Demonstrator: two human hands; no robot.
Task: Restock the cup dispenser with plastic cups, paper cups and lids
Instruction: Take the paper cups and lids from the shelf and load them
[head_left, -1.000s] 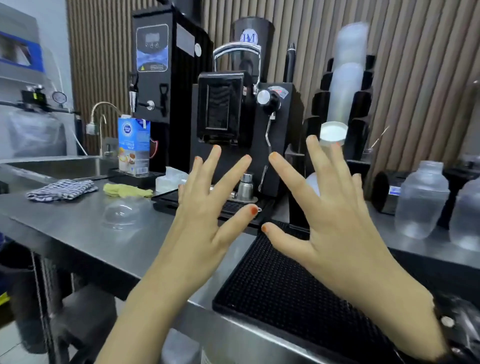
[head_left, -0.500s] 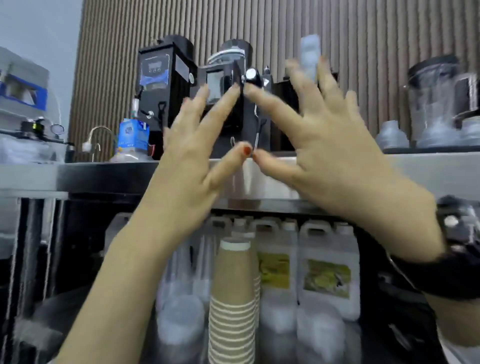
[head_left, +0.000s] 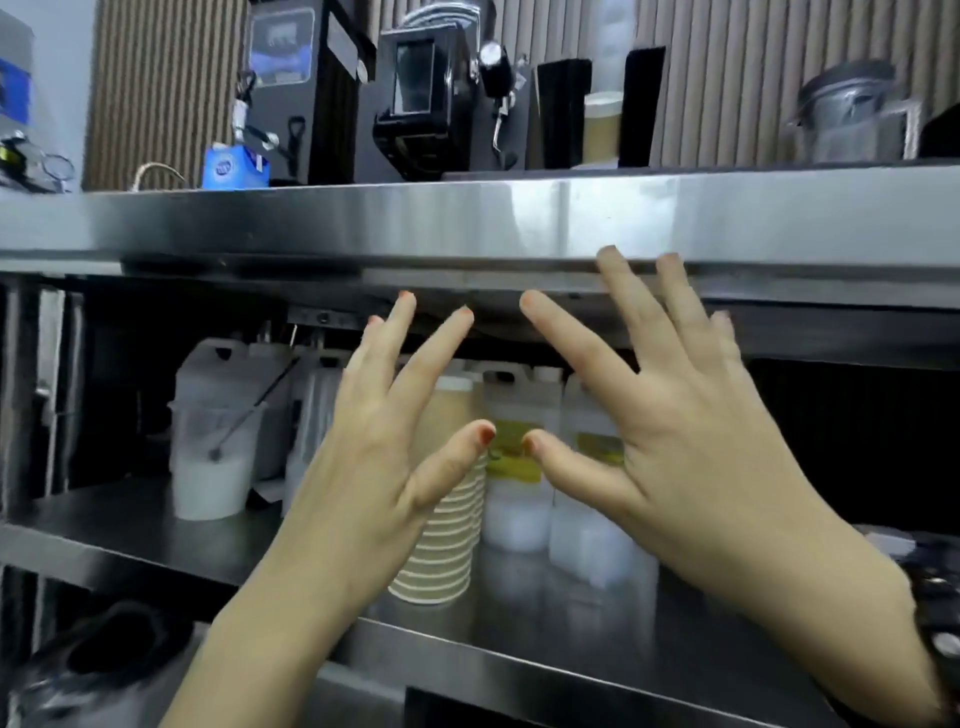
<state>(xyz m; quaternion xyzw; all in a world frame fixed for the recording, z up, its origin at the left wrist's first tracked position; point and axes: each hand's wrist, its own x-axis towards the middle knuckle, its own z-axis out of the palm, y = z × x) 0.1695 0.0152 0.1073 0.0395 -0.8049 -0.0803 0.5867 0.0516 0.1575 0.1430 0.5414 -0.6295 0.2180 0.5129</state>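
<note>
Jug with stirrer (head_left: 213, 457): stands at the left end of the shelf (head_left: 130, 525), well back from the front edge; nothing crowds it.
Left hand (head_left: 374, 467): raised, palm forward, fingers spread, grip released and empty; it hangs in front of the paper cups without touching them, probably readying to take hold.
Paper cups (head_left: 441, 551): a nested brown stack standing mouth-down near the shelf's front edge, about midway along; so placed it is easy to draw straight out toward the person.
Bottles (head_left: 519, 499): white, yellow-labelled, just behind and right of the stack; a sideways pull could knock them.
Right hand (head_left: 691, 436): spread wide, grip released, holding nothing; its fingertips reach up to the underside of the worktop.
Worktop (head_left: 727, 218): its steel front edge overhangs the shelf, so headroom above the stack looks tight; lifting out forward seems safer than lifting up.
Cup dispenser (head_left: 639, 104): black, up on the worktop toward its right, with a cup showing between its uprights.
Plastic cups, lids: not clearly visible.
</note>
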